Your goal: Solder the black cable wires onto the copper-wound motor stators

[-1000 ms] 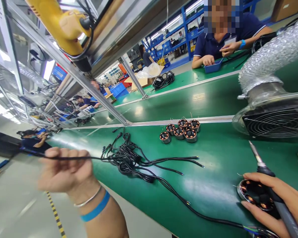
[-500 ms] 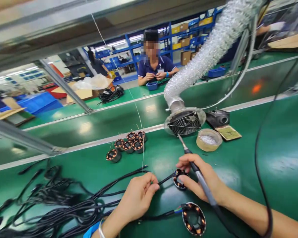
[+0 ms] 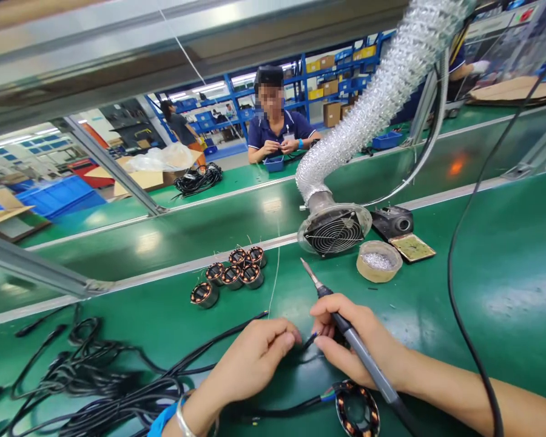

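Note:
My left hand (image 3: 259,358) is closed in a pinch on a black cable (image 3: 309,342), whose end runs toward the fingertips of my right hand. A soldering iron (image 3: 357,346) lies across my right hand (image 3: 377,334), which is closed around it with the metal tip (image 3: 310,273) pointing up and left. What else the right fingers touch behind the iron is hidden. Below the hands lies a ring-shaped motor stator (image 3: 358,413) with copper coils, joined by coloured wires to another black cable (image 3: 291,408). A thin strand of wire (image 3: 275,279) hangs just beyond my left hand.
Several stators (image 3: 232,277) stand at the back left; black cables (image 3: 104,394) pile at left. A fume extractor (image 3: 334,230), a round tub (image 3: 377,262), a soldering-iron stand (image 3: 394,221) and a sponge tray (image 3: 413,247) are behind. A co-worker (image 3: 277,130) sits opposite.
The stator that showed at my right fingertips is now out of sight behind the hand. The iron's tip has moved left and slightly down. My left hand has shifted slightly right.

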A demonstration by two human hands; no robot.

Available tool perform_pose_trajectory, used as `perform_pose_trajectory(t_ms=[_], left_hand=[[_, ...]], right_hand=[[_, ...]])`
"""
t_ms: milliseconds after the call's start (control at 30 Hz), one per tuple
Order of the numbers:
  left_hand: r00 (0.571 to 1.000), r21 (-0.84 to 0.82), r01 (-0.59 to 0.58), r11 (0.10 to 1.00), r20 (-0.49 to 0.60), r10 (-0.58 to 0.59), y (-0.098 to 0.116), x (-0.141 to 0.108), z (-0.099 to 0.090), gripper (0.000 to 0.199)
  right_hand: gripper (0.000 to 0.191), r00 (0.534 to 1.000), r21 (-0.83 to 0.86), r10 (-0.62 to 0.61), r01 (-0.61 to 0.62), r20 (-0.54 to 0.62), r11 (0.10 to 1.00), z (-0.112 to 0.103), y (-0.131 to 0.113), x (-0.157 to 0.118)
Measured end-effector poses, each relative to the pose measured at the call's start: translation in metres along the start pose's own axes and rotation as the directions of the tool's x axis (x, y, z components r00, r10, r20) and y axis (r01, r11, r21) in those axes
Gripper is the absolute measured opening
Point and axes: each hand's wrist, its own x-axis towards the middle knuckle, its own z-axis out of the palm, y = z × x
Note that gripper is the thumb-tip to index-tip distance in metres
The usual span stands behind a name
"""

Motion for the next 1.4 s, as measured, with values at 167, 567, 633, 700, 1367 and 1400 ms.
perform_pose_trajectory(t_ms=[167,567,633,700,1367,1400], left_hand=[[0.978,-0.201,-0.165,0.965,-0.159,0.134,0.001,0.000,0.025,0.034],[0.984,-0.639,-0.106,0.762,-0.177,-0.012,-0.015,0.010,0.050,0.042],[0.981,-0.725,-0.091,0.683,-0.184,-0.065,-0.011,0.012,0.052,0.043],[0.980,-0.817,-0.046,0.575,-0.148,-0.131,-0.007,0.015,0.054,0.047],[0.997,-0.350,0.020,0.937,-0.061,-0.044,-0.005,0.012,0.029,0.022],[0.997,-0.327,0.034,0.944,-0.049,-0.053,-0.005,0.012,0.026,0.022]], right_hand=[[0.038,0.996,-0.052,-0.088,0.086,-0.034,0.995,0.006,-0.003,0.008],[0.026,0.985,-0.075,0.044,-0.058,-0.166,0.996,0.021,0.003,-0.001],[0.025,0.976,-0.104,0.070,-0.093,-0.207,0.990,0.025,0.002,-0.002],[0.027,0.968,-0.108,0.101,-0.128,-0.228,0.986,0.029,0.003,-0.004],[0.025,0.971,-0.338,-0.237,0.224,0.001,0.914,0.008,0.002,0.015],[0.024,0.984,-0.305,-0.171,0.150,-0.042,0.940,0.004,0.003,0.015]])
